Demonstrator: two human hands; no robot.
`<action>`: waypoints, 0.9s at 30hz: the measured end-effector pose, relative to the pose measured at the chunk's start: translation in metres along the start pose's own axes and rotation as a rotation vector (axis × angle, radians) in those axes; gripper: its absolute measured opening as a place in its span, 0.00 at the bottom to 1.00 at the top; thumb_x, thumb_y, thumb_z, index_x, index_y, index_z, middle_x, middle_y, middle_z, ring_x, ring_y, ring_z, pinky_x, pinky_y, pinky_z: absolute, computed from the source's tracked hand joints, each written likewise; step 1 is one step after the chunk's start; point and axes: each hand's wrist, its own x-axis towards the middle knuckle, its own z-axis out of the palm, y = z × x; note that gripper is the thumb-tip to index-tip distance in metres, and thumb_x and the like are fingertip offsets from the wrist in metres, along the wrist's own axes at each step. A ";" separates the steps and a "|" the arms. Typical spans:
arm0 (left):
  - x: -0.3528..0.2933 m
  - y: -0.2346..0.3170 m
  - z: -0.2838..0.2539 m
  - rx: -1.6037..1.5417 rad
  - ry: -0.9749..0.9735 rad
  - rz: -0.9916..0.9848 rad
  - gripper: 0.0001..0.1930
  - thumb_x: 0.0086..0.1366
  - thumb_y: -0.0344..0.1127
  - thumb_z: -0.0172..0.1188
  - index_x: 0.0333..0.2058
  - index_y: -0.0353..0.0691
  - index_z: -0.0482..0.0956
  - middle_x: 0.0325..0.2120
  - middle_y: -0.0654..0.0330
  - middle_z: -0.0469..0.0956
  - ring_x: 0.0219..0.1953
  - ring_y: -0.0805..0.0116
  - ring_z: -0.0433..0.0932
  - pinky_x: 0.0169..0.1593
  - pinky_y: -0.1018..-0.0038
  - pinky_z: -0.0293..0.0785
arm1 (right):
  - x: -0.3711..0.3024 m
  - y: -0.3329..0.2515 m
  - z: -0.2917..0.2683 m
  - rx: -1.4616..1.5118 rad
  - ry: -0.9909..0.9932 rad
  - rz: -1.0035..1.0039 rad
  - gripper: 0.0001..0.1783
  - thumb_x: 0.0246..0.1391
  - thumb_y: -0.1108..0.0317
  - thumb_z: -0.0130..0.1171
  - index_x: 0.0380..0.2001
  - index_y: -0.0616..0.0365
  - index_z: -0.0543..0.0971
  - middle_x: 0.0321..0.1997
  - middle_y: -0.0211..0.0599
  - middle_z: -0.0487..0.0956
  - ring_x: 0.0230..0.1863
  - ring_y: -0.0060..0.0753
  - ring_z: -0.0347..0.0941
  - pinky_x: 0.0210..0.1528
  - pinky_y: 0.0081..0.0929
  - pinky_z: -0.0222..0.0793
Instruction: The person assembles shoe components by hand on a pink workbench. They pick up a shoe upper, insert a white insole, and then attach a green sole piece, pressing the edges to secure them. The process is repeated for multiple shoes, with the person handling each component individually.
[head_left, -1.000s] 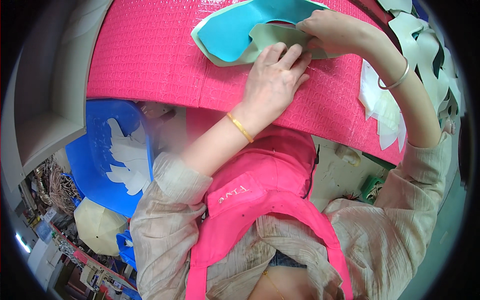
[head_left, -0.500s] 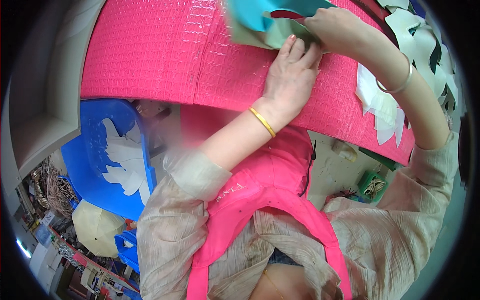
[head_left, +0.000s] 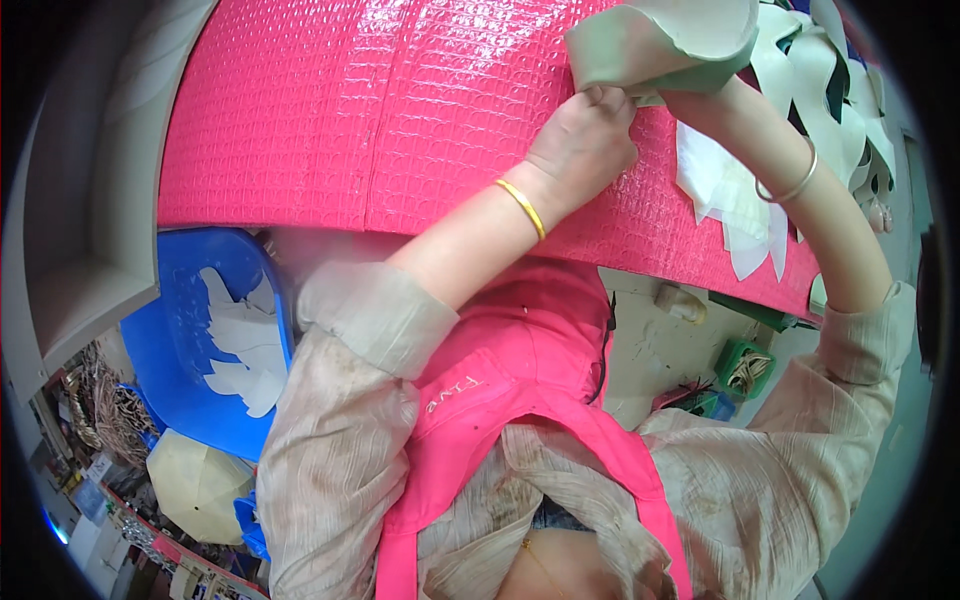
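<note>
A curved, flexible pale green sheet piece (head_left: 660,50) is held up over the far right part of the pink textured table cover. My left hand (head_left: 585,140) is closed, with its fingertips pinched on the lower edge of this piece. My right hand (head_left: 697,104) reaches in from the right beneath the same piece, which hides its fingers. A gold bangle circles my left wrist and a silver-coloured one my right forearm.
The pink table cover (head_left: 280,130) spreads in front of me. White, petal-like cut pieces (head_left: 720,180) lie by my right forearm, with pale green cut pieces (head_left: 825,95) beyond. A blue chair (head_left: 170,350) at left holds white scraps (head_left: 245,340). A green basket (head_left: 745,370) stands low at right.
The sheet piece has turned over and moved right: its teal side showed before, its pale green side now. My left fingers went from spread on it to pinched; the right hand slipped beneath.
</note>
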 end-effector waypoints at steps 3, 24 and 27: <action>0.005 -0.005 0.001 -0.047 0.048 0.042 0.05 0.40 0.32 0.53 0.12 0.43 0.76 0.25 0.63 0.70 0.35 0.68 0.68 0.42 0.74 0.65 | 0.000 -0.025 -0.002 -0.484 -0.136 -0.048 0.16 0.46 0.71 0.57 0.42 0.55 0.72 0.42 0.35 0.74 0.42 0.26 0.70 0.45 0.26 0.67; 0.001 0.013 0.022 -0.435 0.160 -0.297 0.17 0.49 0.36 0.57 0.39 0.38 0.75 0.39 0.63 0.69 0.45 0.65 0.66 0.49 0.67 0.62 | 0.017 0.010 -0.003 -1.065 0.072 -0.635 0.17 0.43 0.60 0.56 0.36 0.57 0.76 0.28 0.42 0.76 0.33 0.40 0.74 0.38 0.33 0.69; 0.014 0.021 0.022 -0.032 0.072 -0.190 0.17 0.46 0.35 0.55 0.38 0.41 0.76 0.38 0.65 0.69 0.44 0.65 0.66 0.52 0.68 0.58 | -0.016 0.004 -0.018 -1.131 -0.022 -0.423 0.20 0.39 0.64 0.60 0.40 0.55 0.74 0.36 0.40 0.74 0.40 0.40 0.71 0.44 0.33 0.66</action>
